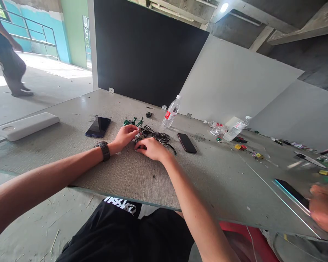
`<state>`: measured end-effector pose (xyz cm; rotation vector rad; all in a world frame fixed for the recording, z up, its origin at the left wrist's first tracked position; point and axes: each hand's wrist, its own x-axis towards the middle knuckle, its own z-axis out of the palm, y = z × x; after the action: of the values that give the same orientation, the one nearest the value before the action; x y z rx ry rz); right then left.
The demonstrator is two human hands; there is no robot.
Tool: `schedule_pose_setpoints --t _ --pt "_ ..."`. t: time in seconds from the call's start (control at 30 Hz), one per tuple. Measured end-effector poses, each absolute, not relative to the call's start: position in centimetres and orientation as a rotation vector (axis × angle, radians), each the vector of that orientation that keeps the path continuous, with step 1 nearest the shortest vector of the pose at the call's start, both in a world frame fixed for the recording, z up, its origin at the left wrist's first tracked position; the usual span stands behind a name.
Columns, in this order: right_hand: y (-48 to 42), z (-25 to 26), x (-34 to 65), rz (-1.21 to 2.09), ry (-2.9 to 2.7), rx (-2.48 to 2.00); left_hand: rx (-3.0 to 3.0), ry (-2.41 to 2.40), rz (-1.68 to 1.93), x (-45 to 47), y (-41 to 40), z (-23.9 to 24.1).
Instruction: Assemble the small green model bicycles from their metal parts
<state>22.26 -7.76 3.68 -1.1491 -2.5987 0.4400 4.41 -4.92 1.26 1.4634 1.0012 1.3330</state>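
Small model bicycle parts lie on the table in front of me. My left hand (126, 135), with a dark watch (103, 150) on its wrist, has its fingertips pinched at the left side of the parts; what lies between them is too small to make out. My right hand (151, 148) is curled low at their near side, thumb and fingers together, and its grip hides what they hold. Beyond both hands lie a green toy bicycle (136, 121) and black bicycle parts with spoked wheels (161, 137). A thin curved black piece (171, 147) rests right of my right hand.
Phones (98, 127) (187, 142) lie on either side of the parts. A water bottle (171, 112) stands behind them, and a white power bank (26, 126) is far left. Small parts and bottles (237, 128) clutter the right. Another person's hand (325, 207) holds a phone (292, 194).
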Motion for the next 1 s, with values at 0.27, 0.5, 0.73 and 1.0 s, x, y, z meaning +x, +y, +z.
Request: schedule_pose_setpoints --t 0.27,0.5,0.73,1.0 --pt "-7.93 3.82 22.01 0.453 -2.600 -1.171 1.435 0.998 1.346 4.51 -5.16 1.51" --pt "-8.06 4.00 21.69 0.407 -2.617 -1.195 1.410 0.994 1.330 4.53 -5.18 1.57" --pt "-8.14 4.00 21.56 0.407 -2.603 -1.214 1.397 0.991 1.327 4.52 -5.28 1.66" --pt "-8.09 4.22 21.51 0.304 -2.538 -1.093 1.452 0.979 1.333 4.29 -4.87 1.22"
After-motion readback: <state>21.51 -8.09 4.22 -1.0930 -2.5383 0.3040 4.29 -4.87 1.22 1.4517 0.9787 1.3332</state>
